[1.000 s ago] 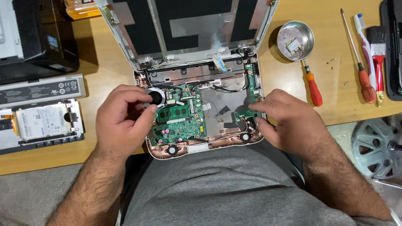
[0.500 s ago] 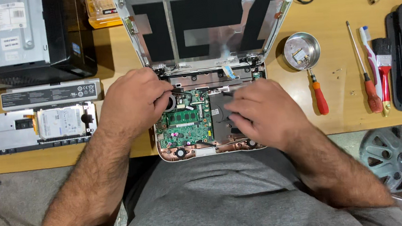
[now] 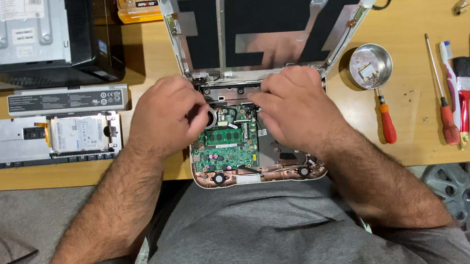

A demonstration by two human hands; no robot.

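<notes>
A wooden worktop carries everything, and an opened small laptop is set at the middle of its near edge, its stripped lid tilted back, probably so that the base lies exposed for both hands. A black desktop case is seen at the far left corner, with a removed keyboard panel bearing a hard drive in front of it, apparently laid aside clear of the work. Inside the base the green mainboard is exposed between the wrists. The left hand is curled at the board's far left corner, its fingers pinched together on a small dark round part. The right hand is pressed flat over the board's far right side; whether anything is clamped beneath it cannot be told. A metal bowl and an orange-handled screwdriver are kept just right of the laptop, probably within easy reach.
</notes>
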